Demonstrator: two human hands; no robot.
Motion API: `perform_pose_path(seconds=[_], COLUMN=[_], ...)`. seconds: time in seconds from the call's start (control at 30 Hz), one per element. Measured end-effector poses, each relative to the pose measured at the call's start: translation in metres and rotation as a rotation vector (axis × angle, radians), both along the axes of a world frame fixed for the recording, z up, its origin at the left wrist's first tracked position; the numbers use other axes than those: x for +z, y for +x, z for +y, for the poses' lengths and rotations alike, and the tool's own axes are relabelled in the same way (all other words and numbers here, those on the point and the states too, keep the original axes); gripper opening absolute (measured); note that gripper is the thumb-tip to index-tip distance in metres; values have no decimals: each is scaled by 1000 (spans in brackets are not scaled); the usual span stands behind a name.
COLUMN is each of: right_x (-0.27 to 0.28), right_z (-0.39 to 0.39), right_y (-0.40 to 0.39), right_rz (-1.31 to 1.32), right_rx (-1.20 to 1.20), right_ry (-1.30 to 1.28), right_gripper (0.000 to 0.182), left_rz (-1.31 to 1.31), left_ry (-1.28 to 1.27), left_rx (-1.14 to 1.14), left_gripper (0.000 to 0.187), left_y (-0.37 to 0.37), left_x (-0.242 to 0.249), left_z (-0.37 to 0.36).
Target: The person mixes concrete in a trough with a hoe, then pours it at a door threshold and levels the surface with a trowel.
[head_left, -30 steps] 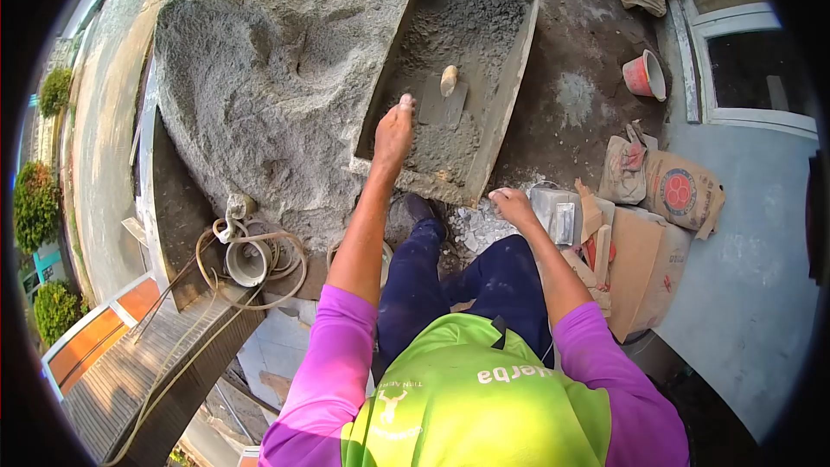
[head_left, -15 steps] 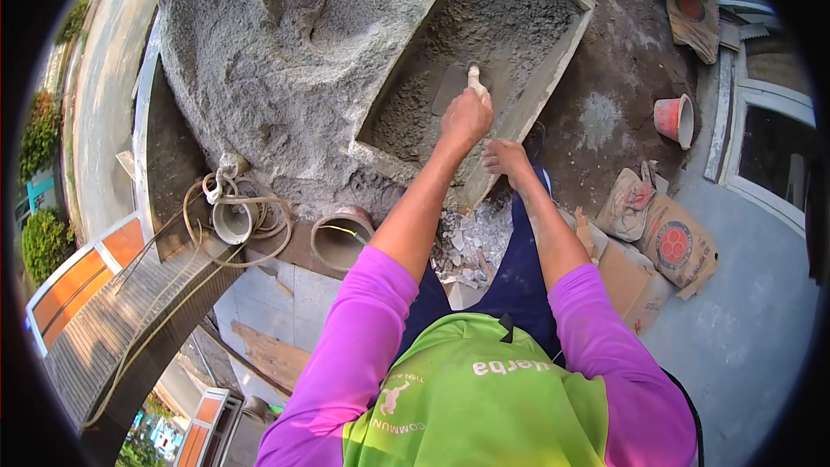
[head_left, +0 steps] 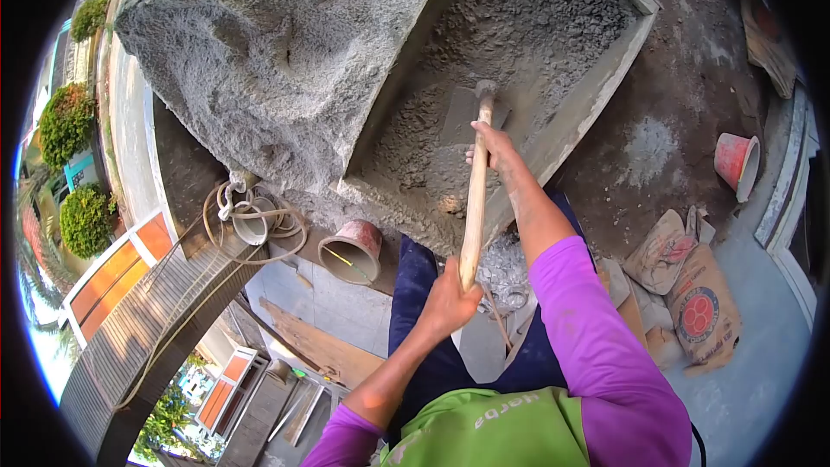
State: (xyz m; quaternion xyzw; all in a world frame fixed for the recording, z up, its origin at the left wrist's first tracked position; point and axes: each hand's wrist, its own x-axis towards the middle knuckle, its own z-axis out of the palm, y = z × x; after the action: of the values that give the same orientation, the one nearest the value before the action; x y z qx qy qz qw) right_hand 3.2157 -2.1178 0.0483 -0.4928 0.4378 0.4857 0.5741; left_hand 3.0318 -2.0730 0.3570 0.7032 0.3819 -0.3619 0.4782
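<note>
Grasps the hoe (head_left: 476, 207) mid-frame, with right grip (head_left: 491, 145) curled near the blade (head_left: 460, 114) and left grip (head_left: 450, 301) wrapped round the lower end. Rests in grey mix (head_left: 536, 30) inside the trough (head_left: 596, 86), upper centre. Probably best drawn back low and evenly. Reads "Herba", apparently, on the shirt (head_left: 484, 434), bottom centre; too small to read round the red emblem (head_left: 699, 317) of the sack (head_left: 711, 275), lower right.

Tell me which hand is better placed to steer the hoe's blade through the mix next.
Probably the right hand: it grips the wooden handle close to the blade, while the left hand holds the handle's opposite end, farther from the mix.
</note>
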Motion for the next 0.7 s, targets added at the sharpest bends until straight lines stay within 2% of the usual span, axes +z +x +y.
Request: perform_pose_path(seconds=[0.07,0.13,0.2,0.3,0.37,0.43,0.47,0.5,0.53,0.57,0.63,0.7], right_x=[-38,-38,-2,58,86,90,78,66,46,35,9,-11], right_z=[6,13,17,16,20,25,28,33,37,46,60,75], right_y=[-9,-31,-25,21,84,155,192,226,256,277,298,293], right_rz=[112,52,-15,-273,-422,-592,-687,-769,-828,-856,-852,-818], right_rx=[-98,-76,-76,-136,-229,-296,-333,-361,-394,-394,-349,-284], right_ry=[61,43,-17,-26,-32,-28,-29,-22,-22,-56,-106,-154], right_gripper=[33,32,26,27,29,26,25,24,34,35,38,38], left_rz=[63,143,136,-23,-134,-272,-389,-382,-470,-514,-502,-484], left_ry=[20,29,0,15,-3,63,143,151,171,160,148,87], left_rx=[-6,11,41,38,61,-32,-83,-77,-52,-63,-83,-17], left_gripper=[31,31,30,30,35,35,37,33,30,28,25,27], left_y=[-40,-74,-90,-97,-59,6,31,68,96,123,149,138], left_x=[-13,-12,-25,-57,-96,-141,-179,-204,-236,-258,-281,-276], left_z=[-6,-4,3,14,34,63,74,88,101,115,133,140])
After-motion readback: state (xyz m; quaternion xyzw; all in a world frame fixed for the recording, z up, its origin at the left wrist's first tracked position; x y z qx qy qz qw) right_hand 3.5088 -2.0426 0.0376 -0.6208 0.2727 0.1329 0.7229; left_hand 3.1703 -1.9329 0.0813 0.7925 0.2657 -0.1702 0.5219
